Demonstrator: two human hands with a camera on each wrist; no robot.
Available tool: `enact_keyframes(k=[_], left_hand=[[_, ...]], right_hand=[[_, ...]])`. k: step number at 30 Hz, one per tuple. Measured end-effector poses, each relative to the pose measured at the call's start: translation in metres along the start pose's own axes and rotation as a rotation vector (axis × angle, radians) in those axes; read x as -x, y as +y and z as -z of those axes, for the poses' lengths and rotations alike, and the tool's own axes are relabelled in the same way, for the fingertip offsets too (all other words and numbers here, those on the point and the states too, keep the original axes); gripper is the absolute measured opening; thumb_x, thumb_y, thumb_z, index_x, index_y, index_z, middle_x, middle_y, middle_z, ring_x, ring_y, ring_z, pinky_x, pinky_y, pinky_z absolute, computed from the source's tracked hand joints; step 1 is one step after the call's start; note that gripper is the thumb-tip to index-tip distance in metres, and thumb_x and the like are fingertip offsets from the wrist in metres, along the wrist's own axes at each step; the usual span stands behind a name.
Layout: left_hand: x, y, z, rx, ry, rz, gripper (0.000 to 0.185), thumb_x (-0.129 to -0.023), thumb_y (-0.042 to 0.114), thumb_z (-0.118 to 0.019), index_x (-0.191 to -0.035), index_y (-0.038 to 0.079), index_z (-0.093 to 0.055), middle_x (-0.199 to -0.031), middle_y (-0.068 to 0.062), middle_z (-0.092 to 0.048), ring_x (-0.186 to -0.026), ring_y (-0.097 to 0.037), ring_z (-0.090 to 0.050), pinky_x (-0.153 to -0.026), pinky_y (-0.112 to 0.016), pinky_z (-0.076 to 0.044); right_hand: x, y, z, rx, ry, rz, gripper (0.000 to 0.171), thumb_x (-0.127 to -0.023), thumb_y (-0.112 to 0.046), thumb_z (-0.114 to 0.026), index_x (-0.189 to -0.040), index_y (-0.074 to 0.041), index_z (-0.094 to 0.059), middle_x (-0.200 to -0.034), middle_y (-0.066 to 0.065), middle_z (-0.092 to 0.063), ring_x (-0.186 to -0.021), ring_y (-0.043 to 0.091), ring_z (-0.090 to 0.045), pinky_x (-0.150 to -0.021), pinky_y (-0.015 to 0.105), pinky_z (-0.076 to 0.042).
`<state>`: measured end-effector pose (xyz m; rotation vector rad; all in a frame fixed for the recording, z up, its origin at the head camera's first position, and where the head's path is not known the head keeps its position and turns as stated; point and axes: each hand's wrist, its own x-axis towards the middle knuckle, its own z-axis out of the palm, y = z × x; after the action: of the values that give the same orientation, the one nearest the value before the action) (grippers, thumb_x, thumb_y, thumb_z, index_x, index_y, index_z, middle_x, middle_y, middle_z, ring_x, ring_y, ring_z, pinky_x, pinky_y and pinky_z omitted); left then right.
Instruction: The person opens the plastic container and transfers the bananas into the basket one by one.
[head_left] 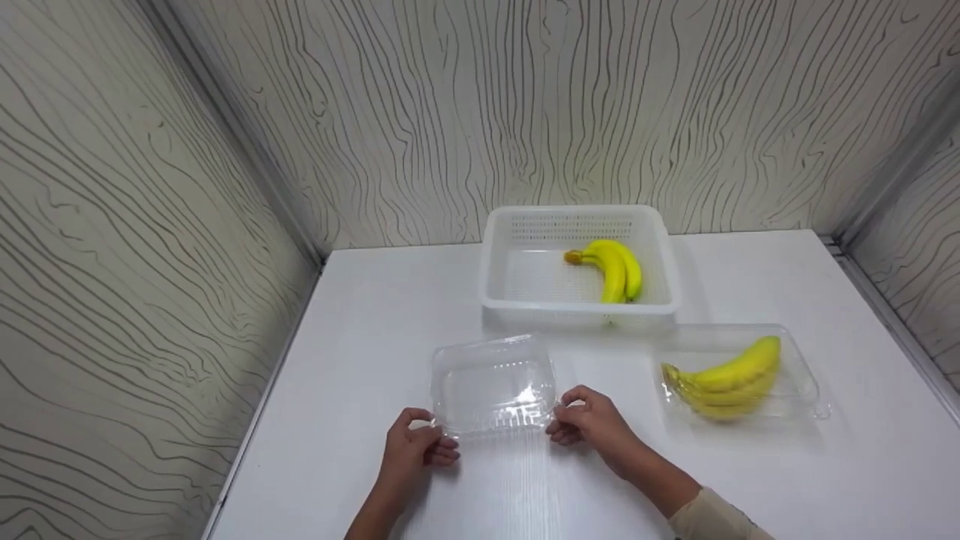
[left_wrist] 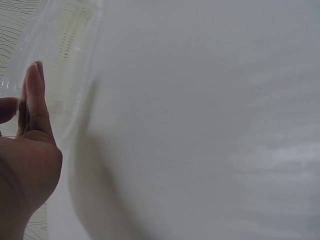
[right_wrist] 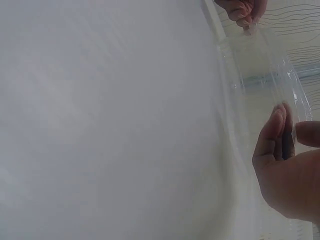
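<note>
Both hands pinch a clear plastic clamshell container (head_left: pixel 491 382) by its near corners, between thumb and fingers. My left hand (head_left: pixel 412 448) is at the near left corner; my right hand (head_left: pixel 592 427) grips the near right one. The container looks tilted, with its far side raised, and nothing shows inside it. In the left wrist view, the left hand (left_wrist: pixel 32 145) has its thumb and fingers at the clear plastic edge (left_wrist: pixel 62 60). The right wrist view shows the right hand (right_wrist: pixel 285 170) on the plastic, with the left hand (right_wrist: pixel 240 9) at the opposite end.
A white perforated basket (head_left: pixel 577 307) stands at the back, with a bunch of bananas (head_left: pixel 615 270) in its right half. To the right, another clear container (head_left: pixel 799 375) holds a second bunch of bananas (head_left: pixel 727 382). All stand on a white table (head_left: pixel 315 450) between patterned walls.
</note>
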<state>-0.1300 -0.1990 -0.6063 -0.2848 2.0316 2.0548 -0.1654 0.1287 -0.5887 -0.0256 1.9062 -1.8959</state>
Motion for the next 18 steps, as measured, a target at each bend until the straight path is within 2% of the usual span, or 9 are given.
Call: enact_keyframes(k=[3, 5, 11, 18], left_hand=[[0.0005, -0.0013, 0.0017, -0.001, -0.004, 0.005, 0.031, -0.106, 0.013, -0.055, -0.13, -0.001, -0.041, -0.095, -0.016, -0.083, -0.078, -0.021, -0.082, -0.075, -0.035, -0.068], [0.001, -0.0019, 0.0025, 0.005, -0.007, 0.01, 0.031, -0.106, 0.013, -0.055, -0.13, -0.001, -0.041, -0.095, -0.016, -0.083, -0.078, -0.021, -0.082, -0.075, -0.034, -0.068], [0.0012, -0.0014, 0.0011, 0.042, -0.018, 0.007, 0.031, -0.105, 0.012, -0.056, -0.129, 0.001, -0.04, -0.094, -0.014, -0.083, -0.077, -0.02, -0.082, -0.074, -0.034, -0.068], [0.0018, -0.0013, 0.0001, 0.016, 0.0, 0.006, 0.031, -0.104, 0.012, -0.054, -0.129, 0.001, -0.041, -0.094, -0.015, -0.082, -0.077, -0.021, -0.082, -0.073, -0.034, -0.068]], right_hand=[[0.002, 0.0008, 0.0001, -0.055, -0.054, -0.012, 0.016, -0.105, -0.016, -0.062, -0.11, -0.004, -0.053, -0.096, 0.011, -0.083, -0.084, 0.016, -0.08, -0.08, 0.03, -0.066], [0.0034, 0.0004, -0.0011, -0.079, -0.068, -0.012, 0.014, -0.105, -0.015, -0.061, -0.109, -0.004, -0.054, -0.096, 0.011, -0.083, -0.084, 0.015, -0.08, -0.081, 0.031, -0.066], [0.0041, -0.0007, -0.0047, -0.085, -0.01, -0.011, 0.012, -0.101, -0.009, -0.062, -0.109, -0.003, -0.054, -0.084, 0.005, -0.081, -0.075, 0.013, -0.077, -0.073, 0.028, -0.065], [0.0027, 0.0033, -0.0053, -0.089, 0.005, -0.034, 0.018, -0.101, -0.01, -0.063, -0.112, -0.002, -0.052, -0.083, 0.005, -0.081, -0.073, 0.012, -0.077, -0.072, 0.028, -0.065]])
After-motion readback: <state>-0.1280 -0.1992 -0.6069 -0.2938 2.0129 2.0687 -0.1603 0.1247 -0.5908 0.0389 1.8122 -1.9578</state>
